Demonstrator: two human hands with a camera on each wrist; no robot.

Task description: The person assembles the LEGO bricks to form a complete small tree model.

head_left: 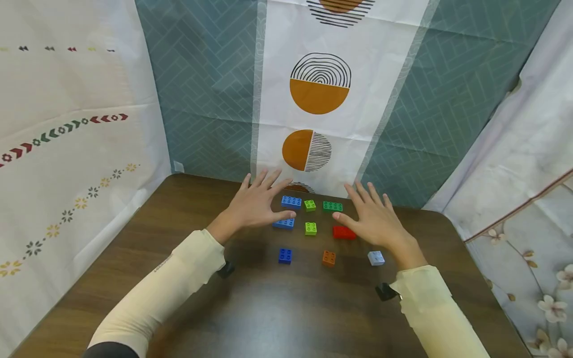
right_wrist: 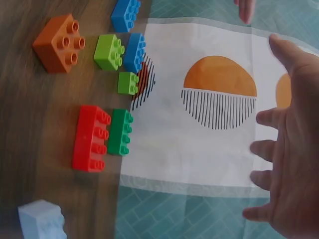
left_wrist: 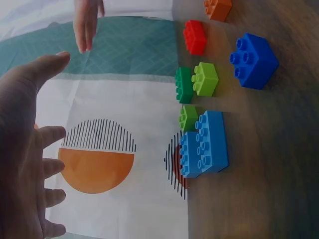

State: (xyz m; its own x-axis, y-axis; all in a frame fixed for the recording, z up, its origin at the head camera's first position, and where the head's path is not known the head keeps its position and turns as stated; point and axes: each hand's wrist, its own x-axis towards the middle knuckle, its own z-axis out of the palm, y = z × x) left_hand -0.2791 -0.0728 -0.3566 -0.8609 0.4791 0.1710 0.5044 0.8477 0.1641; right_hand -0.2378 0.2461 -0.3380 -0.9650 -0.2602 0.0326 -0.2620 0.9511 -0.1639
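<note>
Both hands hover with fingers spread over the toy building bricks. My left hand, holding nothing, is nearest two light blue bricks at the left of the group. The right hand, also holding nothing, is above the red brick and near the white brick. Between the hands stand two lime green bricks and a dark green brick. A dark blue brick and an orange brick lie closer to the front. All bricks rest apart, studs showing on most.
The brown wooden table carries the bricks toward its far side. A patterned cloth hangs behind its back edge. White printed curtains hang on the left, and a floral one on the right.
</note>
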